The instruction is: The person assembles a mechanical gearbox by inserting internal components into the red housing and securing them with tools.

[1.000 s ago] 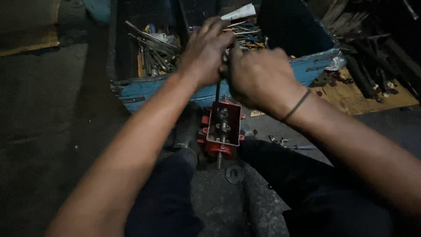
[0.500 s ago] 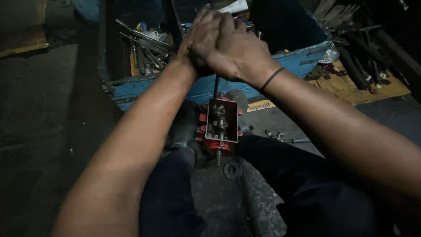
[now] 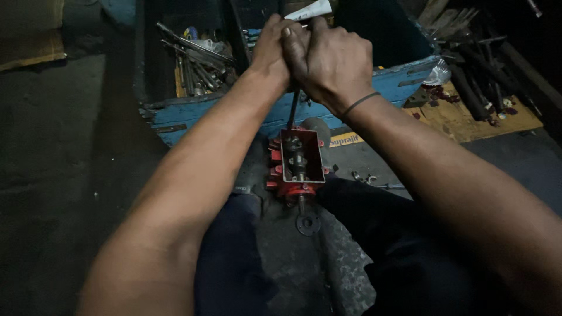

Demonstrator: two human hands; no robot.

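Red metal housing (image 3: 298, 167), open on top, sits on the floor between the person's knees, its long axis running away from the person, with a shaft stub and a round washer (image 3: 307, 223) at the near end. Inside it, one shaft with gears lies along the same axis. One dark rod-like tool (image 3: 292, 111) stands nearly upright, its tip down in the housing's far end. Both hands are closed tight around the tool's top: left hand (image 3: 274, 44) and right hand (image 3: 333, 61), pressed together. Beyond them stands one blue toolbox (image 3: 404, 82) with many loose metal tools (image 3: 196, 61) inside.
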